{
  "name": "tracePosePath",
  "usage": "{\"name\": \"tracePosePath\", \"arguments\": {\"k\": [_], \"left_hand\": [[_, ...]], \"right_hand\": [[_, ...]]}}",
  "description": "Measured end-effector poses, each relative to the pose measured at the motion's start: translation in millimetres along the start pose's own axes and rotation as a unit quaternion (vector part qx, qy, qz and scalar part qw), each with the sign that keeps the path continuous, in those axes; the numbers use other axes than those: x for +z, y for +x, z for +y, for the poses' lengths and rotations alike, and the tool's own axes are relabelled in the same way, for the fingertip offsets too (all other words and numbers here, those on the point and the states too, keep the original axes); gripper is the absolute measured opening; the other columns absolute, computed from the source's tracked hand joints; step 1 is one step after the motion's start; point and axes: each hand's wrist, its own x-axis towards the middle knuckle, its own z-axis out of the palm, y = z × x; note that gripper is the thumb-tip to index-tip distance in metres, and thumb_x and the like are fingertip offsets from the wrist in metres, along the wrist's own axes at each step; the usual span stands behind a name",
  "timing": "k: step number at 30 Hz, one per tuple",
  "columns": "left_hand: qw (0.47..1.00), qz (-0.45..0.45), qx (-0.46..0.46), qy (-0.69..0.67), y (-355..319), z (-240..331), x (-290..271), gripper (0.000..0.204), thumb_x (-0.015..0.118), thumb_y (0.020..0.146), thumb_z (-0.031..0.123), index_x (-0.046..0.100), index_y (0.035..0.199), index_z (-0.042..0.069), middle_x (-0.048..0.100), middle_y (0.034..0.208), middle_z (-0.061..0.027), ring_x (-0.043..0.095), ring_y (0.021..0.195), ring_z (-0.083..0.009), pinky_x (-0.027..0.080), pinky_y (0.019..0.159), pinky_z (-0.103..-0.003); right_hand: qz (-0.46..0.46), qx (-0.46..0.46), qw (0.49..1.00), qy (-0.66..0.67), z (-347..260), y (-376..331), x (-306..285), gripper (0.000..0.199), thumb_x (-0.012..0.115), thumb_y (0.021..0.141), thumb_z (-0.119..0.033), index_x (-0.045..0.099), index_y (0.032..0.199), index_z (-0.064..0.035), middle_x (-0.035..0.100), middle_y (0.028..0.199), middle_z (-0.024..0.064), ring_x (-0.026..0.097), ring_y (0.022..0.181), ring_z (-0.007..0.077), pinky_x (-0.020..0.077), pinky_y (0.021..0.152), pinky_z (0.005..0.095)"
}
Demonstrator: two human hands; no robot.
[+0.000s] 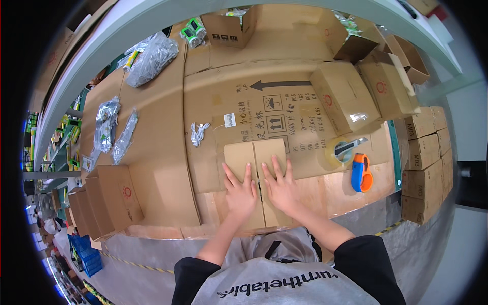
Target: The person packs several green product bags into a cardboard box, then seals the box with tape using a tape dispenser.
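Observation:
A small brown cardboard box (254, 155) lies on the cardboard-covered table (162, 178) right in front of me, its two top flaps folded down and meeting in a middle seam. My left hand (240, 192) lies flat with fingers spread on the left flap. My right hand (280, 187) presses flat on the right flap. Neither hand grips anything.
An orange and blue tape dispenser with a clear tape roll (356, 162) sits to the right. Closed boxes (345, 96) stand at the back right, stacked boxes (424, 162) at the far right, flat boxes (109, 201) at the left. Plastic bags (152, 58) and a small white bundle (198, 133) lie behind.

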Motion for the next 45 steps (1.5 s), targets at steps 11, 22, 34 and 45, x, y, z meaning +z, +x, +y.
{"name": "tracePosePath", "arguments": {"k": [11,22,34,45], "left_hand": [[0.774,-0.072,-0.179,-0.604,-29,-67,48,0.073,0.060,0.092,0.035,0.024,0.148,0.004,0.036,0.145,-0.0179,0.042,0.131,-0.0294,0.042,0.102,-0.039],[0.595,-0.118,-0.303,-0.735,-131,-29,74,0.059,0.055,0.096,0.033,0.032,0.143,0.005,0.047,0.135,-0.0128,0.049,0.123,-0.0235,0.044,0.101,-0.038],[0.927,0.123,-0.204,-0.288,-146,82,70,0.060,0.044,0.100,0.024,0.018,0.148,-0.001,0.029,0.150,-0.0223,0.030,0.138,-0.0334,0.026,0.112,-0.038],[0.853,0.210,-0.254,-0.405,-165,85,54,0.042,0.047,0.099,0.021,0.042,0.136,0.004,0.033,0.144,-0.0164,0.039,0.129,-0.0286,0.036,0.104,-0.037]], "right_hand": [[-0.022,0.243,0.789,0.564,34,-77,14,0.095,0.066,0.085,-0.045,0.006,0.152,-0.0134,0.017,0.154,0.0229,0.021,0.142,0.0371,0.0259,0.113,0.0433],[-0.114,0.229,0.775,0.579,46,-169,19,0.077,0.059,0.092,-0.038,0.019,0.146,-0.0006,0.030,0.146,0.0203,0.029,0.137,0.0301,0.0273,0.111,0.0388],[0.087,0.292,0.951,0.051,268,-165,-52,0.079,0.076,0.074,-0.029,0.037,0.136,0.0007,0.052,0.122,0.0225,0.050,0.113,0.0380,0.0400,0.094,0.0467],[0.079,0.251,0.682,0.682,249,-213,-148,0.079,0.070,0.079,-0.010,0.027,0.145,-0.0081,0.046,0.136,0.0121,0.055,0.112,0.0244,0.0434,0.098,0.0391]]}}
